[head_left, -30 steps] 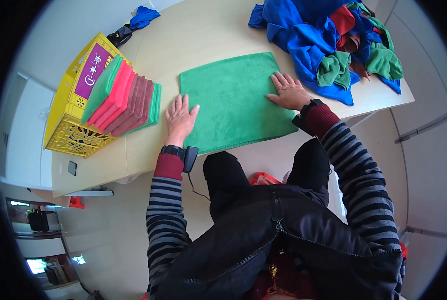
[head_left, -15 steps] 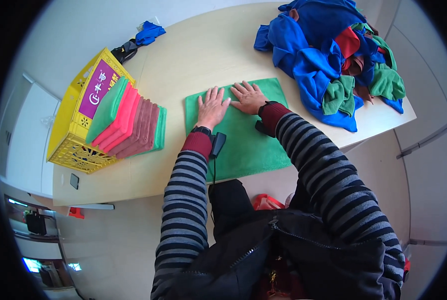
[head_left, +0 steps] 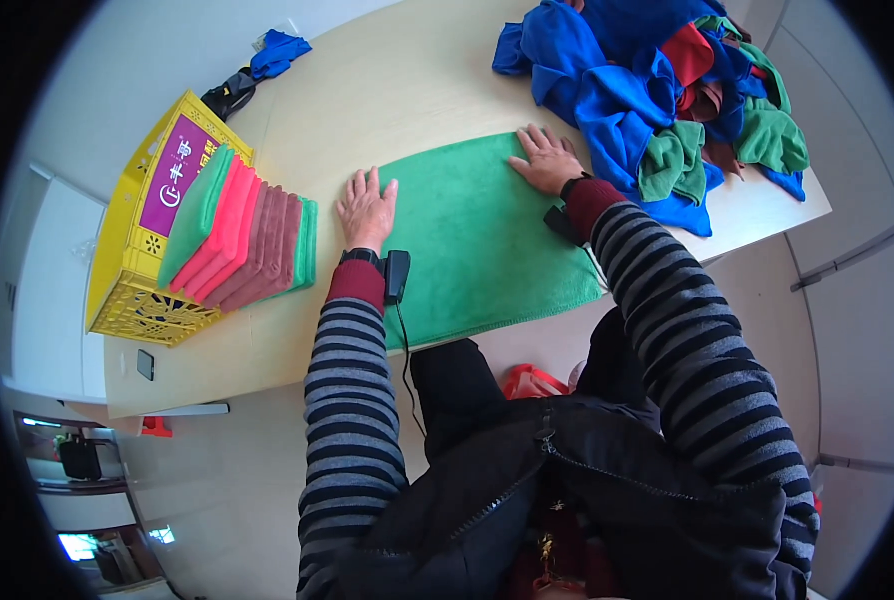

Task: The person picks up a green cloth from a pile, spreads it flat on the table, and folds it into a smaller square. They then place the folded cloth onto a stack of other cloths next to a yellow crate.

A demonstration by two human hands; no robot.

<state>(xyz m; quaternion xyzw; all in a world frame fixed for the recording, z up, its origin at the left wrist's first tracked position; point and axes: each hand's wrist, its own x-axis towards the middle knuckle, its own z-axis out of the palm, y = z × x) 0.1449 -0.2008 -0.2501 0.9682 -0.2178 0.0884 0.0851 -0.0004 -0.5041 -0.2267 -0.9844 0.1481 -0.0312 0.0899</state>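
A green towel (head_left: 482, 240) lies spread flat on the pale wooden table (head_left: 397, 90), its near edge reaching the table's front edge. My left hand (head_left: 368, 212) rests flat with fingers extended at the towel's left edge, partly over the table. Across from it, my right hand (head_left: 547, 162) lies flat on the far right corner, fingers apart. Neither hand grips anything. Both wrists wear dark straps with small black devices.
At left stands a yellow plastic crate (head_left: 132, 240) with a stack of folded towels (head_left: 232, 235) in green, red and brown against it. A heap of crumpled blue, green, red and brown cloths (head_left: 627, 100) covers the far right. A phone (head_left: 146, 364) lies near the left front edge.
My hands have moved apart from the towel's upper middle, the left one to its left edge, the right one to its far right corner. The towel looks flat in both frames.
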